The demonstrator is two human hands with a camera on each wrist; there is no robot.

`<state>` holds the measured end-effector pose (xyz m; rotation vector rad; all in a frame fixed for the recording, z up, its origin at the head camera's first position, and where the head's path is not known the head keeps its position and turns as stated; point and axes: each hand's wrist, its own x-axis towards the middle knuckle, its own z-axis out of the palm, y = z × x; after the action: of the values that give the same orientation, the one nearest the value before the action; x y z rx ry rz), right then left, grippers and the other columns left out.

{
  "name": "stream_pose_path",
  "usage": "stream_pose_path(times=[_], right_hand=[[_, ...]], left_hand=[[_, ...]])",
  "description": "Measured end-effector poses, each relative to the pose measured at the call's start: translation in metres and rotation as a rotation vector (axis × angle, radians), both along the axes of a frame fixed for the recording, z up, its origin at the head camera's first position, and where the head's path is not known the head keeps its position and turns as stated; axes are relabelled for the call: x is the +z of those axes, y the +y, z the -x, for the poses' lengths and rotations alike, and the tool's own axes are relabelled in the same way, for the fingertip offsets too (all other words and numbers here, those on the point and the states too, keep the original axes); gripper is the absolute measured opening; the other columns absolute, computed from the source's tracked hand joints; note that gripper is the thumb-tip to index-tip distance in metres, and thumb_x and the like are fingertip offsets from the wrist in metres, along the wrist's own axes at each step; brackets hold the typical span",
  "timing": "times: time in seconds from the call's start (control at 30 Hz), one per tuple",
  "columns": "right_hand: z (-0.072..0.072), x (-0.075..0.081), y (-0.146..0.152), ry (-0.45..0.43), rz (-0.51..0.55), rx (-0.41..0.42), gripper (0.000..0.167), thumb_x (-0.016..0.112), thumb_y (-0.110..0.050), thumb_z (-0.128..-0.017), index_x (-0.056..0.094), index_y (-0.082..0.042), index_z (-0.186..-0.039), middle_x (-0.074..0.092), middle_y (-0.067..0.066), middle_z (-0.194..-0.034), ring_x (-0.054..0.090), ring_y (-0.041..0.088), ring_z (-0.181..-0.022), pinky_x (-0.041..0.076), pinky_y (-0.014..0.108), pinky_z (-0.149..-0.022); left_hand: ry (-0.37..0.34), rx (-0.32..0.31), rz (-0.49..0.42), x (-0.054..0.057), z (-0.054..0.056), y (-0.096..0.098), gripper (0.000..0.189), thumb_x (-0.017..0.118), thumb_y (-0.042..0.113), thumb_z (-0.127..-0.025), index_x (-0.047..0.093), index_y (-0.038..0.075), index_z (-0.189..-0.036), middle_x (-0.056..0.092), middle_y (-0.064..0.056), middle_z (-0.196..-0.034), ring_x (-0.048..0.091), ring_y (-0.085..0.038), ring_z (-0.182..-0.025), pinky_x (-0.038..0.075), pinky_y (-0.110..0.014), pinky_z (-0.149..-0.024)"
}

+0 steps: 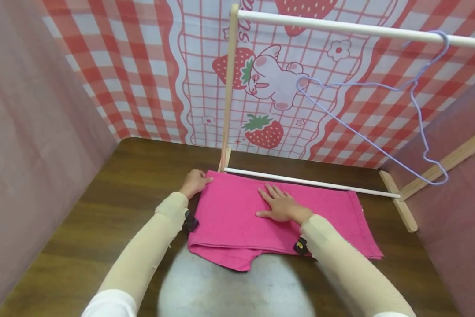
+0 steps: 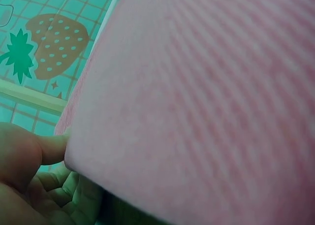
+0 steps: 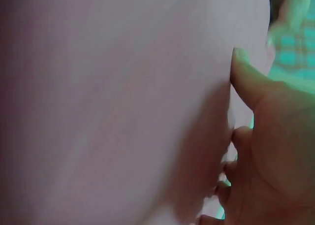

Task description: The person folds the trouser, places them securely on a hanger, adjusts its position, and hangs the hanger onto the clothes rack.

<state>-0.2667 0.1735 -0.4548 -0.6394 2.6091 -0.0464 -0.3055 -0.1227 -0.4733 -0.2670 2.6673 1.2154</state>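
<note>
The pink cloth (image 1: 229,211) lies folded on the table (image 1: 98,207), its long axis running left-to-right beside the white bar (image 1: 301,179), a flap (image 1: 233,259) pointing toward the person. It looks soft, light, easiest held by corners. The left hand (image 1: 194,182) pinches the far-left corner; the right hand (image 1: 281,207) rests mid-cloth, fingers spread, gripping nothing.

Matt pink cloth (image 1: 229,211) here, soft-looking, finely textured up close; now the bench (image 1: 94,220), smooth brown wood grain; pale, bare wood on the upright (image 1: 229,88), a smooth white rail (image 1: 364,29), a plastic-looking lilac hanger (image 1: 414,82)!
</note>
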Motion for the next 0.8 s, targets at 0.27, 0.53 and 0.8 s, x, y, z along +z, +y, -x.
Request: stream_pose_path(times=[0.27, 0.53, 0.8], right_hand=[[-0.013, -0.006, 0.098, -0.003, 0.081, -0.268, 0.098, 0.044, -0.069, -0.091, 0.005, -0.007, -0.156, -0.005, 0.030, -0.159, -0.003, 0.050, -0.146, 0.007, 0.070, -0.114], [-0.031, -0.006, 0.186, 0.024, 0.090, -0.437, 0.102, 0.041, -0.069, -0.091, 0.006, 0.005, -0.153, -0.006, 0.038, -0.155, -0.005, 0.060, -0.140, 0.001, 0.077, -0.108], [-0.040, -0.008, 0.199, 0.029, 0.124, -0.510, 0.106, 0.039, -0.071, -0.090, -0.001, 0.005, -0.152, -0.013, 0.042, -0.151, -0.006, 0.067, -0.135, 0.001, 0.080, -0.104]], left_hand=[[0.000, -0.007, 0.002, 0.000, 0.001, 0.002, 0.032, 0.064, 0.030, -0.094, 0.066, -0.001, -0.100, 0.064, -0.012, -0.095, 0.055, -0.022, -0.086, 0.047, -0.031, -0.075], [-0.032, -0.003, -0.020, 0.001, -0.001, 0.003, 0.034, 0.062, 0.031, -0.095, 0.065, -0.002, -0.102, 0.061, -0.010, -0.092, 0.052, -0.021, -0.083, 0.046, -0.030, -0.073], [0.068, -0.132, 0.137, 0.009, -0.016, -0.006, 0.041, 0.065, 0.031, -0.093, 0.060, -0.003, -0.116, 0.067, -0.021, -0.115, 0.061, -0.036, -0.110, 0.047, -0.046, -0.096]])
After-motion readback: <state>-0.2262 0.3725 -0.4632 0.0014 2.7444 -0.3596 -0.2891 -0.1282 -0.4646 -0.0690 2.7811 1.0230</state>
